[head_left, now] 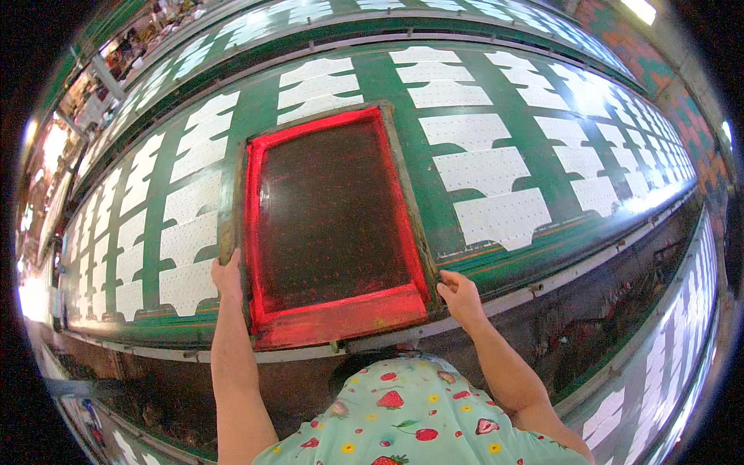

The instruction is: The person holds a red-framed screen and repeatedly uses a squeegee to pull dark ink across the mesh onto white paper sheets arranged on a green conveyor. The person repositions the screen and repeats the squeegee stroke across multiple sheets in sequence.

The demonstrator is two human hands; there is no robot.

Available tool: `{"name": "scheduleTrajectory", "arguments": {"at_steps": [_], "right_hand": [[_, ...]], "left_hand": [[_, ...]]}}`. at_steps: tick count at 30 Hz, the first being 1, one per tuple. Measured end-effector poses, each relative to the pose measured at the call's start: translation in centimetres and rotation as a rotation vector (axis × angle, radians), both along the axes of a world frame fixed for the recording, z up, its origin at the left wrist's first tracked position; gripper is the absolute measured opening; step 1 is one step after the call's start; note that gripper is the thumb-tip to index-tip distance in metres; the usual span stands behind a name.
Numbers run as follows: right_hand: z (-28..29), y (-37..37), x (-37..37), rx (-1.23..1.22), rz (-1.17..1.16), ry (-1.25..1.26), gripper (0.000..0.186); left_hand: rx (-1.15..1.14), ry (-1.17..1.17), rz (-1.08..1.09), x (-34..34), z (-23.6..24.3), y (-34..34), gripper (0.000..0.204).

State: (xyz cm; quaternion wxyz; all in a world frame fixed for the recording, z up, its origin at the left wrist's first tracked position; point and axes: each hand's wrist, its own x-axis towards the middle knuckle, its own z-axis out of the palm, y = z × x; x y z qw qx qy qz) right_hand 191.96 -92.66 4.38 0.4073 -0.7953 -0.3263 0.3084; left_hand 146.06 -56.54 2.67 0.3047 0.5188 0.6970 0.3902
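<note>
A screen printing frame (331, 213) with a dark mesh and a bright red border lies across the green table in front of me. My left hand (226, 277) is closed around the frame's left side, near its lower corner. At the lower right corner, my right hand (461, 297) has its fingers curled against the frame's edge. White cut fabric pieces (502, 217) with small dots lie in rows to the right of the frame. More such pieces (188, 240) lie to its left. Whatever is under the mesh cannot be made out.
The long green table (403, 139) has a metal rail (535, 293) along its near edge. Another table with white pieces (659, 372) stands at the lower right, and a further one (287, 17) runs behind. A brick wall (647, 54) is at the far right.
</note>
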Motion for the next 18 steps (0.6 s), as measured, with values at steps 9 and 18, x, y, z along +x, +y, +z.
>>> {"name": "scheduleTrajectory", "arguments": {"at_steps": [9, 18], "right_hand": [[-2.4, 1.8, 0.2, -0.094, -0.041, 0.169, 0.043], [1.9, 3.2, -0.8, 0.001, -0.105, 0.374, 0.032]], "left_hand": [[-0.071, -0.049, 0.014, -0.3, -0.4, 1.0, 0.045], [-0.170, -0.411, -0.010, -1.6, -1.0, 1.7, 0.046]]}}
